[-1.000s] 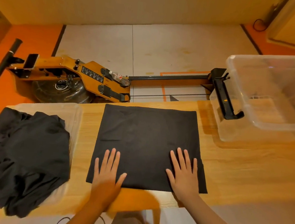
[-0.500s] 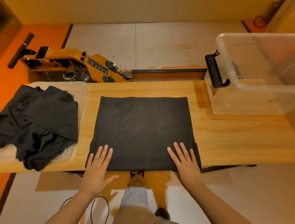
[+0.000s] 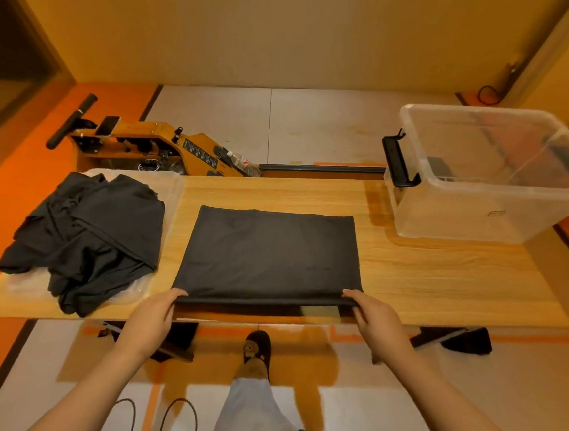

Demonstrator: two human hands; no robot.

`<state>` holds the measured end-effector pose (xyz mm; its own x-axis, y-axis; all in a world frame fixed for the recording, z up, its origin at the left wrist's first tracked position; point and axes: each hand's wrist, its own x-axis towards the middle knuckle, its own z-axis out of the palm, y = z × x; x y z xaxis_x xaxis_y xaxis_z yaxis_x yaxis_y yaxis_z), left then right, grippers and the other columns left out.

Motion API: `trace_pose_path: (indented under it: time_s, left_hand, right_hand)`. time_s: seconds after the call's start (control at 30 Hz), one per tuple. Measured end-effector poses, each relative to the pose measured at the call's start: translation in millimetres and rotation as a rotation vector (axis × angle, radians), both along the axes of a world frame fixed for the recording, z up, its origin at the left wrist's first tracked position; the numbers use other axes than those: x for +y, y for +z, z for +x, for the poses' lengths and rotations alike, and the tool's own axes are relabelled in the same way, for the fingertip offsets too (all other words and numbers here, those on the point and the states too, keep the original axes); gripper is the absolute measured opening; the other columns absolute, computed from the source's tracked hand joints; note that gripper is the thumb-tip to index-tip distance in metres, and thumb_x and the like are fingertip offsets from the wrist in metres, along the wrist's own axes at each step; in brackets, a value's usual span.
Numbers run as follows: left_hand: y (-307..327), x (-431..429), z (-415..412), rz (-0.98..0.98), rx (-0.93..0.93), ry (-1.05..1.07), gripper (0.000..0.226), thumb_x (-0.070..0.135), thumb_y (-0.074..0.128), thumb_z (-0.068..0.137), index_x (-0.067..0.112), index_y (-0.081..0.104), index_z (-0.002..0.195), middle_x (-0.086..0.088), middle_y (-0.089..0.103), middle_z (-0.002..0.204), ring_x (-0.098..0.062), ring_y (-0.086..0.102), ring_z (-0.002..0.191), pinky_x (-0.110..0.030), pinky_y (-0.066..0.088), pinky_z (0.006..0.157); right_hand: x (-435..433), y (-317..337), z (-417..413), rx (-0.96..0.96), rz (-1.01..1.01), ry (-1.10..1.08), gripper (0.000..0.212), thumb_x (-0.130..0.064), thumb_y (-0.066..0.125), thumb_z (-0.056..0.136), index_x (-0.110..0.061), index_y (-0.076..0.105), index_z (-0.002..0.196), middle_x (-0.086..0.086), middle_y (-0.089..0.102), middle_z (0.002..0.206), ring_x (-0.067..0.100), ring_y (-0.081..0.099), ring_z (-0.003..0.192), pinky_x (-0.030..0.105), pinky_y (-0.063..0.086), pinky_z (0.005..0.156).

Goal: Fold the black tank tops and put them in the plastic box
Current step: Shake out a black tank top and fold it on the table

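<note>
A folded black tank top [image 3: 271,253] lies flat in the middle of the wooden table [image 3: 442,280]. My left hand [image 3: 152,317] grips its near left corner and my right hand [image 3: 375,318] grips its near right corner, and the near edge is lifted slightly off the table. A heap of unfolded black tank tops [image 3: 85,235] rests on a clear lid or tray [image 3: 172,188] at the table's left end. The clear plastic box [image 3: 492,178] with a black handle stands at the far right of the table; no clothes show inside it.
An orange rowing machine [image 3: 165,146] lies on the floor behind the table. My foot [image 3: 257,350] stands under the near edge, and cables [image 3: 179,422] loop on the floor below. A bare strip of table lies between the folded top and the box.
Both hands slid back from lying flat on the top to its near edge and took hold of the two corners, raising the edge. The camera view pulled back and up.
</note>
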<state>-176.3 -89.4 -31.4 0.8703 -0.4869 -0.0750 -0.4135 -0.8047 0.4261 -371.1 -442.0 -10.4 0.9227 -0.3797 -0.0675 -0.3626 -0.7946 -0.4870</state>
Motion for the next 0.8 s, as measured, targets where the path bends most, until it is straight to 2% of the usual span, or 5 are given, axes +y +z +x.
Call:
trace_pose_path:
  time_s: [0.1,0.2,0.37,0.53,0.8]
  left_hand:
    - [42,-9,24,-0.163,-0.071,0.149,0.021,0.007,0.046,0.099,0.015,0.062,0.11,-0.003,0.064,0.087,-0.018,0.06,0.072,-0.025,0.04,0.056]
    - [84,-15,48,-0.369,-0.141,0.252,0.019,0.011,0.049,0.099,0.01,0.066,0.107,-0.001,0.065,0.097,-0.01,0.056,0.084,-0.018,0.043,0.066]
    - [156,-18,97,-0.543,-0.255,0.311,0.018,0.014,0.054,0.097,0.008,0.069,0.105,0.0,0.063,0.101,-0.016,0.057,0.098,-0.031,0.045,0.084]
    - [214,-38,159,-0.571,-0.339,0.306,0.017,0.013,0.059,0.095,0.003,0.069,0.104,-0.004,0.063,0.101,-0.017,0.056,0.097,-0.032,0.045,0.086]
    - [238,-200,260,-0.527,-0.27,-0.018,0.014,0.019,0.06,0.094,0.01,0.068,0.101,-0.001,0.065,0.099,-0.015,0.057,0.094,-0.027,0.042,0.082]
  right_hand:
    - [-7,37,26,-0.166,0.091,-0.074,0.022,-0.014,0.051,0.096,-0.018,0.064,0.114,0.002,0.07,0.1,0.019,0.066,0.091,0.035,0.052,0.078]
    - [-11,78,50,-0.309,0.208,-0.096,0.017,-0.013,0.051,0.097,-0.02,0.065,0.103,-0.005,0.067,0.09,0.01,0.062,0.085,0.028,0.05,0.071]
    - [-15,147,82,-0.311,0.484,-0.021,0.02,-0.015,0.048,0.099,-0.016,0.067,0.094,-0.007,0.064,0.084,-0.003,0.059,0.077,0.015,0.046,0.064]
    - [-9,173,101,-0.185,0.746,0.079,0.024,-0.018,0.045,0.1,-0.009,0.067,0.097,-0.003,0.065,0.076,0.011,0.063,0.071,0.022,0.05,0.059]
    - [-15,122,104,-0.324,1.166,-0.387,0.026,-0.018,0.049,0.097,-0.002,0.067,0.107,0.013,0.071,0.095,0.024,0.067,0.084,0.027,0.056,0.062]
